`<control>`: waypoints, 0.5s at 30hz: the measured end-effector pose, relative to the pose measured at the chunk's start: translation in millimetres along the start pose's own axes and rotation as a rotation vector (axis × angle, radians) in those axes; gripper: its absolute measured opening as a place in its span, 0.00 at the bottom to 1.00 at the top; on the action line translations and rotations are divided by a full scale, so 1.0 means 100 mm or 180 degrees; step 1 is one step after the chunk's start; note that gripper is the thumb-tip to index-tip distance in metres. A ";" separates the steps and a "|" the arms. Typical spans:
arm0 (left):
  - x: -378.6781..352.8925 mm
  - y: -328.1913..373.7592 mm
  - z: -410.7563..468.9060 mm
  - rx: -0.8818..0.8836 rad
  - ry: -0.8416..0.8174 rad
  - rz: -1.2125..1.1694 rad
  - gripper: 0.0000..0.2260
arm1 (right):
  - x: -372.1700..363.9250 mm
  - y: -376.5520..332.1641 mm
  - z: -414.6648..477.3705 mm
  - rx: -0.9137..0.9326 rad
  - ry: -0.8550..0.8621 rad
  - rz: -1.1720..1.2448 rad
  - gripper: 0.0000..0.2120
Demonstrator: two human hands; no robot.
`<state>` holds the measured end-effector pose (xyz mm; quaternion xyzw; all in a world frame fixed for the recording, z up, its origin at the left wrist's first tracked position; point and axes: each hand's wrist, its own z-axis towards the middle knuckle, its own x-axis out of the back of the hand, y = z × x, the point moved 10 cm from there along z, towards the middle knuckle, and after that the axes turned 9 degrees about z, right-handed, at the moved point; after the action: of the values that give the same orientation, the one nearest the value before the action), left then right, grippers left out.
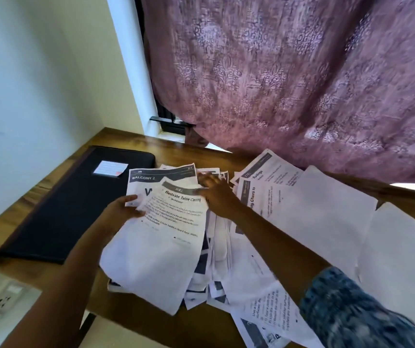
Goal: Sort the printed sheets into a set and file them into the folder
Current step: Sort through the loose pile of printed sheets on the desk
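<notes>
**Sorting barely begun, folder not yet opened**

From where I stand, the work looks to be in its early part. The white printed paper sheets [226, 272] lie in a loose, overlapping heap across the brown wooden counter [176, 153], some face up with grey headers, and a few blank-looking sheets [326, 214] are fanned out to the right. No squared-up set is visible.

The left hand [126, 209] grips the left edge of the top sheet headed "Bedside Table Cleaning" [161, 247], thumb on top. The right hand [216, 194] rests on the heap by that sheet's top corner, fingers mostly straight and spread, clasping nothing; it is blurred, so finer detail escapes me.

The flat black zip folder [63, 209] lies closed at the left of the counter, just beside the heap, with a small white and pink notepad [111, 168] on its cover. I judge that gathering, ordering and filing all remain to be done.
</notes>
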<state>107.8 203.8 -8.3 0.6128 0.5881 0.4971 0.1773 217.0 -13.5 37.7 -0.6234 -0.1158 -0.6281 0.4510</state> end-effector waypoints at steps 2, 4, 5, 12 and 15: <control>0.09 0.06 0.02 -0.0204 0.0465 0.0948 0.24 | 0.09 0.25 -0.01 -0.0748 0.0460 0.0030 0.22; 0.16 0.14 -0.07 -0.0428 0.1044 0.1784 0.23 | 0.24 0.46 -0.23 -0.1580 0.0893 0.0598 0.25; 0.15 0.15 -0.12 -0.0502 0.1257 0.2072 0.24 | 0.26 0.57 -0.41 -0.1981 0.1075 0.1014 0.25; -0.18 0.10 -0.20 -0.0379 0.1431 0.2286 0.37 | -0.34 0.70 -1.00 -0.3018 0.1161 0.2842 0.25; -0.30 0.13 -0.20 -0.0348 0.1307 0.1993 0.36 | -0.48 0.55 -0.95 -0.3068 0.1097 0.3477 0.26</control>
<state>103.8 166.7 -1.2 0.6402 0.3682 0.6703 -0.0724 182.7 -91.2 -46.6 -0.6135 0.5706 -0.3847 0.3874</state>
